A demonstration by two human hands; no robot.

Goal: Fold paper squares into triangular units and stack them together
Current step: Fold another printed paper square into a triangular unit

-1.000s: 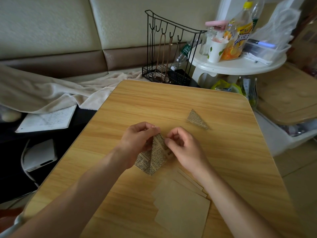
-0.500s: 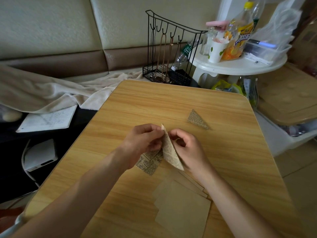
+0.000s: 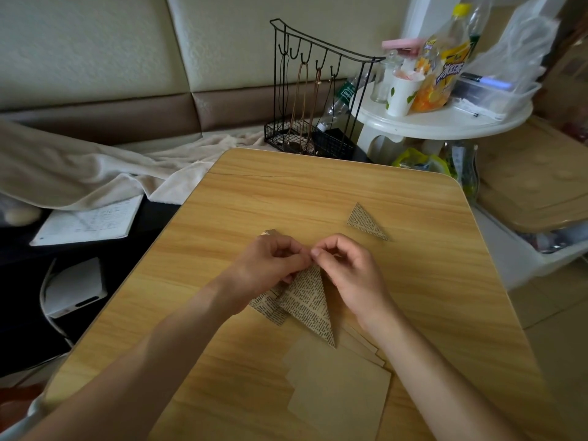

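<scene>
Both hands' fingers [image 3: 313, 252] pinch the newsprint paper [image 3: 307, 300], half-folded into a pointed triangle.

Wooden table [image 3: 413, 281], padded wall [image 3: 95, 43], white round side table [image 3: 445, 122]

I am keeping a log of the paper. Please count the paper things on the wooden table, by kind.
Finished newsprint triangle, lying apart: 1
Newsprint sheet being folded, pinched by left hand and right hand: 1
Stack of plain brown squares: 1, sheets uncountable
Total: 3
</scene>
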